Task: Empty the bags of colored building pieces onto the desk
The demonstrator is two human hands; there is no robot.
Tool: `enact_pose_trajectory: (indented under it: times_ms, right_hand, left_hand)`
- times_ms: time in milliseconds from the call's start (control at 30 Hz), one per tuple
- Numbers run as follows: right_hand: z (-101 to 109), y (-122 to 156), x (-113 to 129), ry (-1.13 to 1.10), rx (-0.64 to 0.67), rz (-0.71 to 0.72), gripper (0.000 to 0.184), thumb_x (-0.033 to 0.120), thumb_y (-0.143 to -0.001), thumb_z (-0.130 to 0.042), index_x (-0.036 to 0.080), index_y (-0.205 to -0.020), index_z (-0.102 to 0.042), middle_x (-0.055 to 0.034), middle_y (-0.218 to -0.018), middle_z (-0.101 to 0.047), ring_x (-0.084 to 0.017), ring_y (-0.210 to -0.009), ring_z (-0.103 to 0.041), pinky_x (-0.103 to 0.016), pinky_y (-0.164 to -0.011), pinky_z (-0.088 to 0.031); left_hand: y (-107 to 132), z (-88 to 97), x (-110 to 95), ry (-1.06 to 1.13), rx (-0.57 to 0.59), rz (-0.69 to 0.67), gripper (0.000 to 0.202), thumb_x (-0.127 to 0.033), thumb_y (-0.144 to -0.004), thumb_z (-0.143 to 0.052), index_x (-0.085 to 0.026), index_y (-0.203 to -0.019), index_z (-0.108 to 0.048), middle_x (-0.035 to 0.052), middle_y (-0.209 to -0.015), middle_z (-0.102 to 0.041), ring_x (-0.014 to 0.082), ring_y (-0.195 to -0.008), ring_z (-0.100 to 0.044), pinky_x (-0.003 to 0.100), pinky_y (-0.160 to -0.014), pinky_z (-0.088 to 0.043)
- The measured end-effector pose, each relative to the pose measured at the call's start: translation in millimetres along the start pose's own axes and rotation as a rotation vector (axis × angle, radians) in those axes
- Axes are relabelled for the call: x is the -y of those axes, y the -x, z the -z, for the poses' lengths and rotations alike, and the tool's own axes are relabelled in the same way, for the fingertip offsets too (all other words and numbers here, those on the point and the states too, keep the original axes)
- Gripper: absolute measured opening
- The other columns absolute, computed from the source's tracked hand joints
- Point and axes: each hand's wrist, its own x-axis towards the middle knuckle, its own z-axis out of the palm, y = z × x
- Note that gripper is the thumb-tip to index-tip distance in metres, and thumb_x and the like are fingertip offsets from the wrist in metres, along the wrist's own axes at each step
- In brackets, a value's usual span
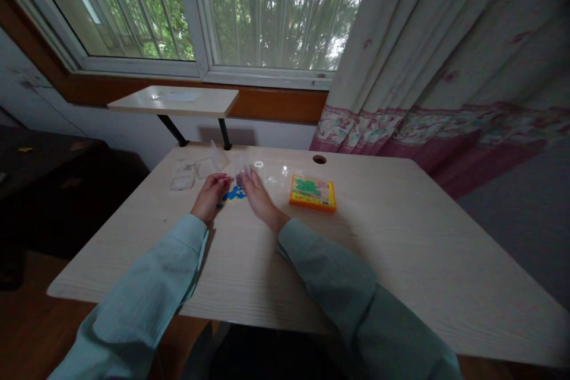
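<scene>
Near the far left part of the table, both hands are close together around a small pile of blue pieces (234, 193), with some yellowish bits at its near edge. My left hand (211, 197) is closed, fingertips pinched just left of the pile; something small and reddish seems to show at them, too small to name. On the pile's right side, my right hand (262, 199) has its fingers pressed against a see-through plastic container (241, 161). Something dark shows by those fingertips, and its kind cannot be made out.
Clear plastic cases (182, 181) lie left of the hands, with an upright clear lid (218, 157) behind. An orange-yellow box (313, 193) with a green picture lies to the right. A raised shelf (178, 101) stands at the back left, and a cable hole (319, 160) pierces the tabletop.
</scene>
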Motion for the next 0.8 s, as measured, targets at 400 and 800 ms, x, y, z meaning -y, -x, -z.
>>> enact_pose_trajectory:
  times_ms: [400, 800]
  right_hand:
    - [24, 2, 7, 0.216, -0.096, 0.224, 0.062, 0.042, -0.082, -0.065, 0.025, -0.139, -0.044, -0.0105, -0.129, -0.05, -0.021, -0.12, -0.049, -0.035, -0.105, -0.04]
    - [31, 11, 39, 0.5, 0.037, 0.457, 0.036, 0.035, -0.095, -0.045, 0.025, -0.127, -0.058, -0.006, -0.142, -0.048, -0.02, -0.137, -0.036, -0.042, -0.116, -0.026]
  left_hand:
    - [3, 9.1, -23, -0.262, 0.034, -0.282, 0.044, -0.046, -0.085, -0.056, -0.025, -0.124, -0.052, 0.0084, -0.126, -0.058, 0.0201, -0.116, -0.055, 0.038, -0.1, -0.045]
    - [1, 8.8, -21, -0.248, 0.006, -0.239, 0.044, -0.043, -0.069, -0.071, -0.021, -0.103, -0.053, 0.0049, -0.099, -0.065, 0.018, -0.089, -0.062, 0.037, -0.087, -0.051]
